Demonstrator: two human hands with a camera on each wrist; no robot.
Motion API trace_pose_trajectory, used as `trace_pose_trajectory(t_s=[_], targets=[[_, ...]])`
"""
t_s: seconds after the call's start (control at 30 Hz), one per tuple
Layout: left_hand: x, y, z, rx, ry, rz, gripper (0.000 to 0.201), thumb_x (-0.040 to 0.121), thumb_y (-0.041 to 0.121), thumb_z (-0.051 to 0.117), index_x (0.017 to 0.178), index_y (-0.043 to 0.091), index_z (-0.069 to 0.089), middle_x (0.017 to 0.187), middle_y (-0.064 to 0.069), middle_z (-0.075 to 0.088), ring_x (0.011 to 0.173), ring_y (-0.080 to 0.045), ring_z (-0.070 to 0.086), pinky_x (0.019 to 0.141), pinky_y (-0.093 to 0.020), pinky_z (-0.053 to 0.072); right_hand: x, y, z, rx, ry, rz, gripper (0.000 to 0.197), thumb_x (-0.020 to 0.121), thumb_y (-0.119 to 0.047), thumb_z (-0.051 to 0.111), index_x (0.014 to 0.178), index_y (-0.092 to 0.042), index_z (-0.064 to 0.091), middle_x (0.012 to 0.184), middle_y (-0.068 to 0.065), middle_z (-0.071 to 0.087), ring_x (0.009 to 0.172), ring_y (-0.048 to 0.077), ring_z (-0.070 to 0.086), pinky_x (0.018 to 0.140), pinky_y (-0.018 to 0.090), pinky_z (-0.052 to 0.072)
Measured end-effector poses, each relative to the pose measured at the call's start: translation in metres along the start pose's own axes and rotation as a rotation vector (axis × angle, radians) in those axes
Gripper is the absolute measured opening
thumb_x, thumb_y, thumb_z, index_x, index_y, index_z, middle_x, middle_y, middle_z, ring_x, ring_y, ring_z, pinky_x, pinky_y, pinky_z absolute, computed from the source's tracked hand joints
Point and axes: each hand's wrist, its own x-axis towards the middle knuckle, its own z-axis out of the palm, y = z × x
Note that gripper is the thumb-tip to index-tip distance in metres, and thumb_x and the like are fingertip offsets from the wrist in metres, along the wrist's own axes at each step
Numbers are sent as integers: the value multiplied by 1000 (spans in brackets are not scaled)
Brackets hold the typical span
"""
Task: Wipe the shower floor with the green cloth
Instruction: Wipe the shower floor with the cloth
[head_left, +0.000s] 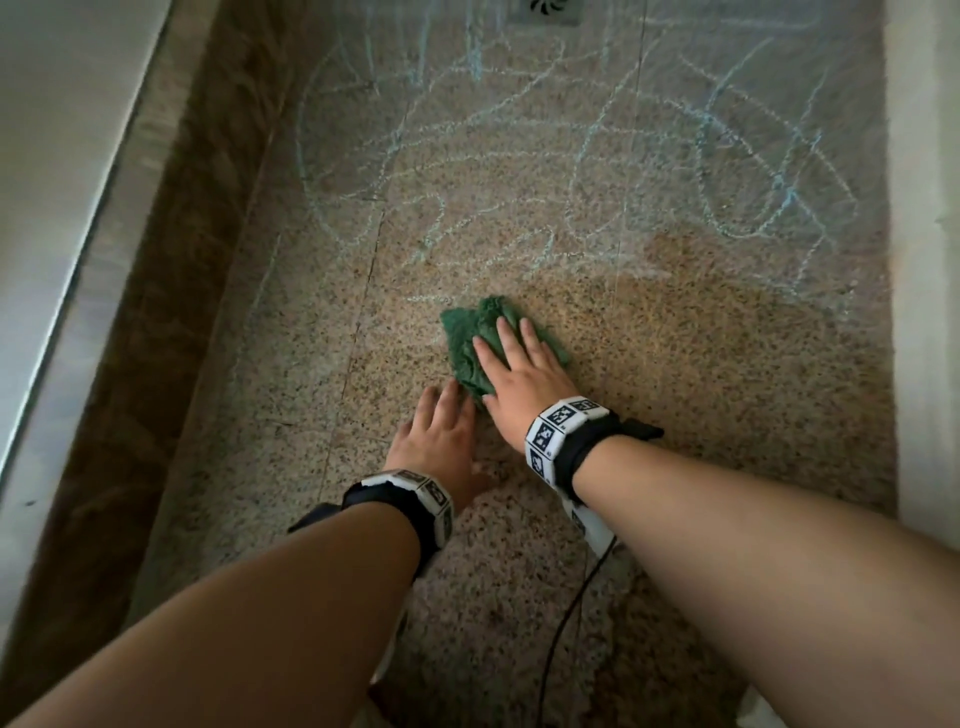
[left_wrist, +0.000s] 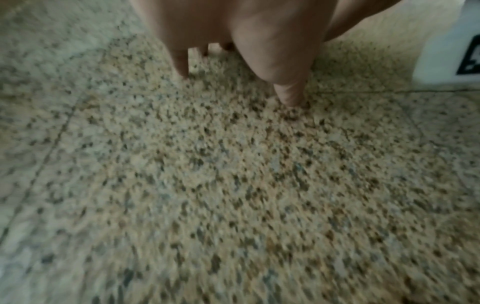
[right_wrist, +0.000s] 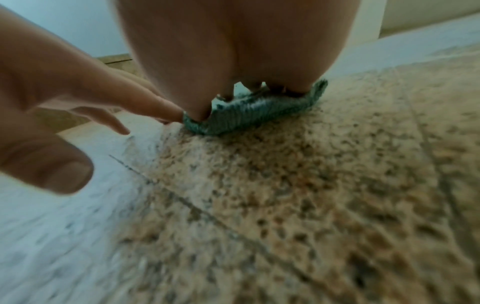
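Cloth under flat palm, mid-frame

Crumpled green cloth (head_left: 470, 345) on speckled granite shower floor (head_left: 675, 374), pinned under right hand (head_left: 519, 371), fingers (head_left: 505, 332) straight, slightly spread. Left hand (head_left: 439, 434) flat beside it, fingers spread. Pale blue chalky scribbles (head_left: 571, 171) across upper frame.

The head view looks steeply down from above both forearms onto the speckled floor (head_left: 675, 364). Each wrist view sits low, close behind its fingers (left_wrist: 288, 94), facing along them. The right wrist view shares the green cloth (right_wrist: 249, 117) under the fingers with the head view.
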Motion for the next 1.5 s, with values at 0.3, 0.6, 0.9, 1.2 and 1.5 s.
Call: trace_pose_trajectory(t_s=[0.3,0.6,0.9,1.2,1.5], targets=[[-5,-1,-99,178,65,63,88,94,57,52,159,23,4,166,-1,-4,152,-26,-3,118,-50,23,-44,24,-56,-15,-149,29,69,103,-29,43,158,-24,2,166,2,-4,151,28,-11,121,47,11],[19,29,-96,234,159,72,63,100,40,46,155,19,24,162,-6,19,149,-28,17,118,-46,27,-58,49,-121,-212,-70,-4,65,101,-26,47,156,-17,15,161,6,24,150,29,11,118,48,23],[49,47,-27,-61,132,60,73,106,32,37,157,17,-13,164,-2,-19,151,-23,-16,122,-42,3,-59,52,-86,-189,-37,55,68,99,-43,47,156,-19,18,159,4,29,147,26,23,120,38,20],[41,16,-31,-39,82,87,61,107,27,22,157,12,-10,165,-2,-17,152,-28,-11,124,-44,5,-28,13,-109,-267,8,150,65,101,-40,46,156,-18,19,157,7,33,145,26,27,118,35,20],[24,-47,-22,-256,43,-163,66,107,26,23,151,6,-21,161,-9,-27,150,-33,-16,123,-46,0,12,-51,-86,-188,-126,396,70,99,-38,51,156,-19,17,158,10,31,137,32,40,109,43,41]])
